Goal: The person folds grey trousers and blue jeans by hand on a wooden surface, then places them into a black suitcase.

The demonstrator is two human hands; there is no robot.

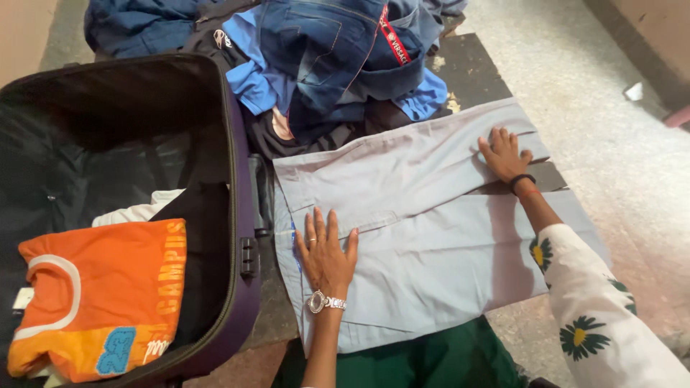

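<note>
A pair of light grey trousers lies folded flat on a dark mat on the floor, filling most of the mat's near half and reaching past its right edge. The left hand lies flat on the trousers near their left edge, palm down, fingers spread and pointing away from the person, holding nothing; a silver wristwatch sits on that wrist. The right hand presses flat on the upper fold near the trousers' far right corner, fingers spread too, with a black band and a thin red thread round the wrist. The right arm comes in from the lower right in a white sleeve printed with dark green flowers with yellow centres; three flowers show.

At the mat's far edge is a heap of clothes: dark blue jeans on top, a bright blue shirt under them, and a red waistband strip with white lettering at the heap's right side. More blue cloth lies at the far left corner.

Left of the mat, touching its edge, stands one open suitcase with a purple rim and black lining. In its near left corner lies one folded orange T-shirt with a white collar band, yellow-orange lettering down its right side and a blue patch near its lower edge. A white garment shows just behind it. Green cloth covers the person's lap at the mat's near edge.
</note>
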